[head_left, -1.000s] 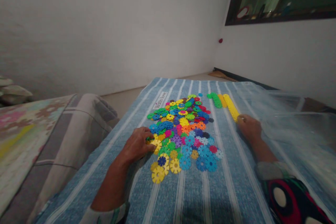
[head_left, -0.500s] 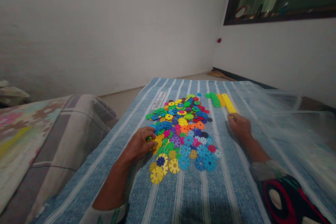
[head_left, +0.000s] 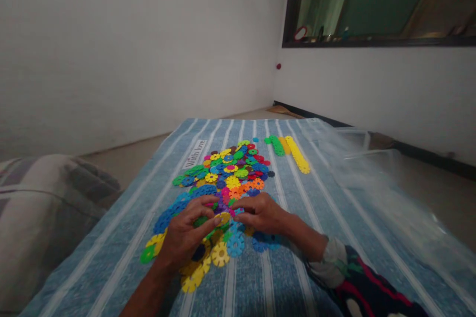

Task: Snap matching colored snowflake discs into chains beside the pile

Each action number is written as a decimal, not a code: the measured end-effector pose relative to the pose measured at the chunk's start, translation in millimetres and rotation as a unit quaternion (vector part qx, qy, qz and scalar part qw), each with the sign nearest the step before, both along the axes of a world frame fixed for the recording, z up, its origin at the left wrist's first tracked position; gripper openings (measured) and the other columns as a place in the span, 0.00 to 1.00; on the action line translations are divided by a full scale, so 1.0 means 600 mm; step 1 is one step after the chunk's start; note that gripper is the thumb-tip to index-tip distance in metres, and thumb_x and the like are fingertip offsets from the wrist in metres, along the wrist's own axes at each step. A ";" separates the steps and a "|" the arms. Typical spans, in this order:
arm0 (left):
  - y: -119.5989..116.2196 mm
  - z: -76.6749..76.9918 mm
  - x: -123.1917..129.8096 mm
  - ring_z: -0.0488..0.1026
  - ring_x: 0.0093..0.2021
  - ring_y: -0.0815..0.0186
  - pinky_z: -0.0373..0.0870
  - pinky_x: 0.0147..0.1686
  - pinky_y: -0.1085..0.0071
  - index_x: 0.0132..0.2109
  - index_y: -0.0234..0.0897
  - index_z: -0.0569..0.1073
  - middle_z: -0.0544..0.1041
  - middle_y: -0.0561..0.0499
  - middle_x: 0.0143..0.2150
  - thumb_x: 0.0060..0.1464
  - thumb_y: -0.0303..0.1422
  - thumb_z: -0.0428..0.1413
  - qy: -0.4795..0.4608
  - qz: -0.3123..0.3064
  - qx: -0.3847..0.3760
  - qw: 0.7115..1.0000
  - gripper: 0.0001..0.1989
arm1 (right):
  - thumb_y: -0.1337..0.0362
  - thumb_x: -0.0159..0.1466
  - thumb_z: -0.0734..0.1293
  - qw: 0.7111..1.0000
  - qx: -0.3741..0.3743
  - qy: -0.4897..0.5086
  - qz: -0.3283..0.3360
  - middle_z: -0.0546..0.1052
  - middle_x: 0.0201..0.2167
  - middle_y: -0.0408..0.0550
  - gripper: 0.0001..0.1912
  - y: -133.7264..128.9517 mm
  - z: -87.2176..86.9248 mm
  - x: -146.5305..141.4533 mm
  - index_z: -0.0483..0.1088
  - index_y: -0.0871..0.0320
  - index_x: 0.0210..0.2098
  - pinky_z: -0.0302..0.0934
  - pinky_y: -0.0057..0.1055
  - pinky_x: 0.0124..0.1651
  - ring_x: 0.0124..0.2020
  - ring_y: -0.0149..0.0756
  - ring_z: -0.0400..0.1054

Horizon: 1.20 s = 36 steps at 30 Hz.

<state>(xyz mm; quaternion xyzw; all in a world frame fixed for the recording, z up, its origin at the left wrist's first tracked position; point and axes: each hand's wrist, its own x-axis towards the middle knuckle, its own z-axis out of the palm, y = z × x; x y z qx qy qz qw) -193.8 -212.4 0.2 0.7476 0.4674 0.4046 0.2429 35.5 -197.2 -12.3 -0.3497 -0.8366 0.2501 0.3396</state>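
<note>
Colourful notched discs lie in a loose heap on the blue striped cloth. My left hand is over the near left part of the heap, thumb and fingers curved toward each other around a yellow disc. Facing it, my right hand has its fingers pinched over the discs; what lies between them is too small to make out. Past the heap to the right lie a long yellow row of discs, a short orange row and a green row.
Clear plastic containers or sheeting lie along the right side of the cloth. A bundled grey fabric is at the left. White walls and a dark-framed window stand behind.
My right hand has left the yellow row and come to the heap beside my left hand. Discs at the near left are spread further out. The view has shifted to the right.
</note>
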 end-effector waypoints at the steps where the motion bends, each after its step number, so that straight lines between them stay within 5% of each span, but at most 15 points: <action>1: 0.000 -0.002 0.002 0.77 0.48 0.54 0.73 0.53 0.55 0.26 0.40 0.76 0.81 0.44 0.46 0.49 0.49 0.61 -0.003 -0.003 0.005 1.000 0.17 | 0.61 0.63 0.67 1.000 -0.003 -0.004 0.003 0.74 0.21 0.40 0.12 -0.003 0.002 -0.001 0.78 0.58 0.43 0.53 0.22 0.28 0.22 0.27 0.64; 12: -0.003 -0.015 0.013 0.76 0.49 0.55 0.71 0.55 0.55 0.31 0.42 0.78 0.81 0.47 0.47 0.51 0.45 0.61 0.008 -0.022 0.010 1.000 0.12 | 0.67 0.61 0.66 0.996 -0.081 0.037 0.025 0.74 0.22 0.38 0.06 0.018 0.014 0.021 0.77 0.58 0.31 0.56 0.21 0.29 0.24 0.26 0.66; 14: -0.004 -0.016 0.013 0.76 0.50 0.55 0.70 0.56 0.53 0.33 0.43 0.78 0.81 0.47 0.46 0.52 0.48 0.60 -0.009 0.000 0.009 1.000 0.14 | 0.66 0.61 0.65 0.990 -0.114 0.080 -0.036 0.72 0.19 0.38 0.07 0.041 0.016 0.058 0.76 0.59 0.31 0.57 0.22 0.28 0.22 0.27 0.66; 19: -0.003 -0.016 0.011 0.76 0.48 0.54 0.70 0.56 0.53 0.31 0.43 0.78 0.81 0.46 0.44 0.51 0.54 0.58 -0.026 0.038 0.007 0.999 0.19 | 0.63 0.58 0.62 0.923 -0.081 0.108 -0.361 0.69 0.14 0.39 0.11 0.091 0.000 0.194 0.75 0.61 0.29 0.58 0.24 0.26 0.18 0.29 0.63; 22: 0.003 -0.015 0.012 0.77 0.46 0.54 0.72 0.53 0.56 0.30 0.43 0.78 0.82 0.46 0.41 0.51 0.54 0.57 0.000 0.017 0.010 1.000 0.20 | 0.64 0.57 0.60 0.895 -0.065 0.061 -0.438 0.69 0.13 0.41 0.13 0.098 -0.017 0.269 0.76 0.62 0.27 0.58 0.26 0.29 0.19 0.31 0.64; 27: 0.008 -0.017 0.011 0.78 0.46 0.55 0.73 0.52 0.57 0.30 0.43 0.78 0.82 0.47 0.41 0.52 0.53 0.57 0.022 0.011 0.027 0.999 0.19 | 0.64 0.56 0.59 0.873 -0.061 -0.046 -0.482 0.74 0.17 0.45 0.17 0.094 -0.036 0.328 0.78 0.64 0.28 0.57 0.26 0.32 0.25 0.35 0.69; 36: 0.009 -0.015 -0.002 0.78 0.45 0.56 0.73 0.53 0.57 0.31 0.44 0.78 0.82 0.48 0.41 0.53 0.50 0.57 0.038 0.033 0.043 0.998 0.16 | 0.66 0.57 0.60 0.859 -0.076 -0.109 -0.495 0.77 0.20 0.47 0.17 0.098 -0.050 0.328 0.80 0.62 0.30 0.55 0.26 0.32 0.28 0.34 0.70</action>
